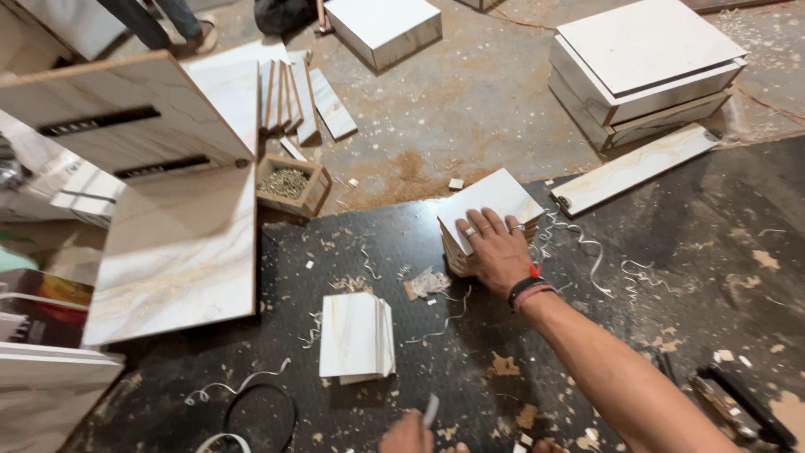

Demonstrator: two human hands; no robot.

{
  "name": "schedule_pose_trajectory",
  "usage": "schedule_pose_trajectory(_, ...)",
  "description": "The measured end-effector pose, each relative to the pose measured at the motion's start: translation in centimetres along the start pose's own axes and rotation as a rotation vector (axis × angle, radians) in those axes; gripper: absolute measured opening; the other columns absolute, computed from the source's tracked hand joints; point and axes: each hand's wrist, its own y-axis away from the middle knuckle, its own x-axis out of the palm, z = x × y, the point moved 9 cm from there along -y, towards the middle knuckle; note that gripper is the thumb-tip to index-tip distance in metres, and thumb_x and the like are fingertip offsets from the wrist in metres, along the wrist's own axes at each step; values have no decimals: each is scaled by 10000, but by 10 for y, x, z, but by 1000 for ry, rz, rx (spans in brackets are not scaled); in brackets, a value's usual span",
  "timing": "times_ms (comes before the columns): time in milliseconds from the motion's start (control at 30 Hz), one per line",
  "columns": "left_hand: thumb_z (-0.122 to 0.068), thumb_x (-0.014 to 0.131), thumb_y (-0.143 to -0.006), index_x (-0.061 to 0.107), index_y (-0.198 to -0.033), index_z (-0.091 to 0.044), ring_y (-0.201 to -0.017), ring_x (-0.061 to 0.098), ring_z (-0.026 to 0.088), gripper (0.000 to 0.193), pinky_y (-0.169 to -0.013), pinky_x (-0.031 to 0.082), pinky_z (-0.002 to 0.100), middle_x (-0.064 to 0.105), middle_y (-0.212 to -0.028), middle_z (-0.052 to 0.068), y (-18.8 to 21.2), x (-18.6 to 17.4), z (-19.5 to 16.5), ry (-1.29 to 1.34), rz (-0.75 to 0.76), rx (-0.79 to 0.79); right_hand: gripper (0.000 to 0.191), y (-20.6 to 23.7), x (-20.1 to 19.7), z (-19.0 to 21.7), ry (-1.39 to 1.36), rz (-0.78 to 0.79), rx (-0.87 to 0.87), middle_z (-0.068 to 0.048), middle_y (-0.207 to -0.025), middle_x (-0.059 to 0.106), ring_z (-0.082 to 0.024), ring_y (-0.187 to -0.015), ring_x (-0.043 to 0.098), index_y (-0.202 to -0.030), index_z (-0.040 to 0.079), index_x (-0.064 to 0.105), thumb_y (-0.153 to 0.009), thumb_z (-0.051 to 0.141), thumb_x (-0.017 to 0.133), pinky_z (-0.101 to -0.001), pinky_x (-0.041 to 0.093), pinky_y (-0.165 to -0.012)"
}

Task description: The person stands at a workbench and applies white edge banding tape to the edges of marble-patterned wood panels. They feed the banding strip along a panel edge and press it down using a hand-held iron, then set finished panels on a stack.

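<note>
A person's right hand (496,250) lies flat on top of a stack of small square marble-patterned panels (486,205) near the centre of a dark worktop (688,277), its fingers (478,228) spread and released, pressing down rather than gripping; rings show on two of them, and dark and red bands circle the wrist. The stack sits at about 1 o'clock from a second, leaning stack of similar panels (356,335), which lies well apart at the worktop's middle. At 6 o'clock, on the bottom edge of the view, the left hand (409,436) is only partly visible, with a thin pale tool (430,411) rising from it; whether its fingers are clenched cannot be told. Curled strips of edge trim (587,252) and wood chips litter the worktop around both stacks. At 9 o'clock a large marble-patterned board (180,252) rests against the worktop's edge, and just beyond it, at 11 o'clock, a small open wooden box of screws (292,184) stands on the sawdust-strewn floor (470,101). At 2 o'clock a long narrow panel (637,168) lies on the worktop's far corner, with stacked white cabinet parts (646,59) behind it.
</note>
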Motion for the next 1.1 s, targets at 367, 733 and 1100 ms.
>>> schedule_pose_trajectory(367,-481,708,-960,668,-1158,-52,-846,762,303,475,-763,589,453,741,-953,180,7,46,-35,38,292,154,355,136,-56,8,-270,-470,-75,-51,-1231,674,-209,-1181,624,-1239,125,622,-889,96,674,-503,461,-1106)
schedule_pose_trajectory(733,-274,757,-933,741,-1167,-66,-757,739,291,313,-665,570,422,747,-903,140,6,-96,-128,185,-287,513,419,227,88,-49,-1023,-39,499,-102,-1201,678,-229,-1135,666,-1240,83,597,-865,-90,521,-354,519,-996)
schedule_pose_trajectory(1100,-274,760,-882,757,-1128,-124,-820,679,310,288,-686,539,438,686,-1012,84,-60,-137,-220,59,-285,603,354,195,70,-37,-1078,8,410,-102,-1252,605,-237,-1139,665,-1197,62,634,-865,-49,582,-352,530,-985)
